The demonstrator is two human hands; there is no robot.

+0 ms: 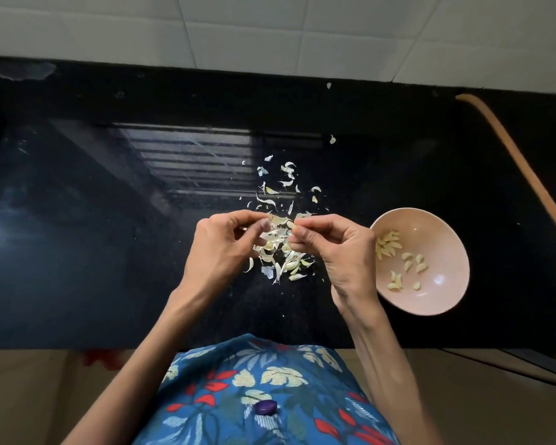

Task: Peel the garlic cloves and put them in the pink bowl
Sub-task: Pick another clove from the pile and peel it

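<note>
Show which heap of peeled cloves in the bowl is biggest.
The heap by the pink bowl's wall nearest the right hand; the others are few and scattered.

The black counter (pixel 77 284) is dim and glossy. It mirrors pale slatted stripes of light near its middle, and a hard white glare sits at its left edge. The tiled wall (pixel 270 33) beyond its far edge is the brightest part. My left hand (pixel 225 248) and right hand (pixel 337 248) are softly, evenly lit, and the garlic clove (pixel 290 224) they pinch looks slightly blurred, perhaps. The counter's far edge bows with the wide lens.
</note>
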